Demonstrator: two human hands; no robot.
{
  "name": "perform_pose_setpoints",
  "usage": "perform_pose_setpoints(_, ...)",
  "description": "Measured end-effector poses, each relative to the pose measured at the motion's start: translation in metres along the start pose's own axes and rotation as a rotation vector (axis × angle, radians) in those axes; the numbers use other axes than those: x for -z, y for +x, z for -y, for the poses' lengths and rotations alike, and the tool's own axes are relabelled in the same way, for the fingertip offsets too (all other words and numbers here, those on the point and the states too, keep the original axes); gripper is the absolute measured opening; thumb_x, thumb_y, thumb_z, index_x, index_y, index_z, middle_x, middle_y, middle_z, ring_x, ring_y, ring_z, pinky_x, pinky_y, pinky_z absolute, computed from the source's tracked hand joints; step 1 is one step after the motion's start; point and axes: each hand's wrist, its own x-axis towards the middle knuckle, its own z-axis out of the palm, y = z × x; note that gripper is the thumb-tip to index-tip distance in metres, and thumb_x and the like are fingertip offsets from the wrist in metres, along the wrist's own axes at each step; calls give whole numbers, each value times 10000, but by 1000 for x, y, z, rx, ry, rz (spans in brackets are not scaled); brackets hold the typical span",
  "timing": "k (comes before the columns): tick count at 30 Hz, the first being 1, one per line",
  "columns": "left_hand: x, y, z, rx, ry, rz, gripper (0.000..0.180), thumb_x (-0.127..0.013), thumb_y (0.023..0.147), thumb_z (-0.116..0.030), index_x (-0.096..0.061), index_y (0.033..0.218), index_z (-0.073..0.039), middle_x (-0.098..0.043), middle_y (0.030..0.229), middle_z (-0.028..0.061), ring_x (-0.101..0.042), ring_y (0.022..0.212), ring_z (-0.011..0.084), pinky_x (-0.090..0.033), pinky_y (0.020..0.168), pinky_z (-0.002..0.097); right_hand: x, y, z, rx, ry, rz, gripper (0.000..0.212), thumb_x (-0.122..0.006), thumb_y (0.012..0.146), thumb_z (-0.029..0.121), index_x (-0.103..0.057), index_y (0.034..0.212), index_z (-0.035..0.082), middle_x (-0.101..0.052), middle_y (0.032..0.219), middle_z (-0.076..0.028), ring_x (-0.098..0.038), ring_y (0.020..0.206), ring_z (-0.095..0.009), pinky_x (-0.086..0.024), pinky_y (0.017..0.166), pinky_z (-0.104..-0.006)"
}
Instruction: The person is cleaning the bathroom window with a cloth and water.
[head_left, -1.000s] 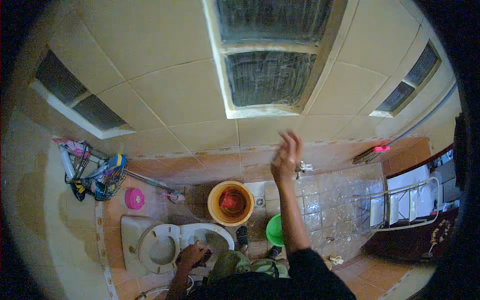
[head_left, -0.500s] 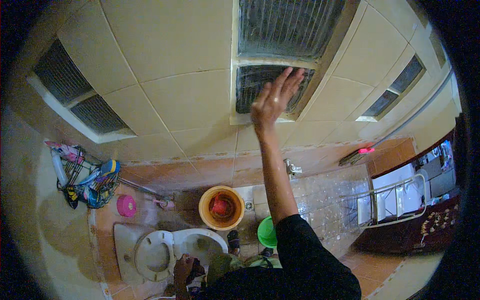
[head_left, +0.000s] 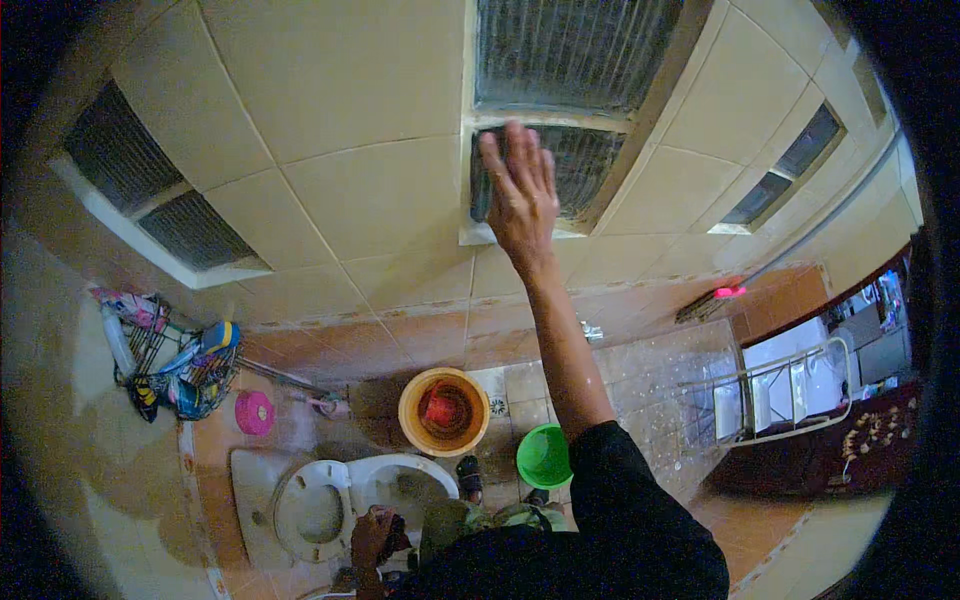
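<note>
My right hand reaches up to a wall window and lies over the left part of its lower ribbed glass pane. Its fingers are stretched out, slightly blurred, and I see nothing held in it. Above that, a larger ribbed pane sits in the same pale frame. Low at the left, near the toilet, my left hand is closed around a dark crumpled thing, perhaps a cloth; its kind is not clear.
An orange bucket with a red dipper and a green basin stand by my feet. The toilet is at left, under a wire rack. A white step ladder and pink broom are at right.
My right hand has swept leftward across the lower pane, from its right part to its left. My left hand stays low with the dark thing.
</note>
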Motion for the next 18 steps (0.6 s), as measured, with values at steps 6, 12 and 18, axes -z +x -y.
perform_pose_setpoints(6, -18, 2, 12, -90, -80, -88, 461, -533, 948, -507, -635, 1055, -71, -694, 873, 198, -666, 791, 421, -523, 721, 531, 22, -15, -19, -333, 39, -165, 646, -438, 939, 72, -208, 1542, 39, -99, 1595, -265, -107, 1473, -445, -146, 1188, -489)
perform_pose_setpoints(12, -61, 11, 80, -315, 240, -49, 434, -549, 948, -477, -644, 1054, -67, -700, 892, 183, -683, 868, 354, -531, 758, 469, 13, 18, 7, -338, 123, -162, 670, -448, 966, 117, -125, 1540, -4, -50, 1594, -276, -65, 1473, -452, -118, 1193, -483)
perform_pose_setpoints(18, -41, -7, 60, -520, 475, -240, 394, -553, 951, -442, -642, 1033, -68, -696, 887, 188, -673, 887, 367, -525, 771, 460, 6, -35, 0, -435, 133, -216, 620, -405, 979, 101, -149, 1532, -14, -80, 1590, -277, -87, 1473, -435, -149, 1192, -464)
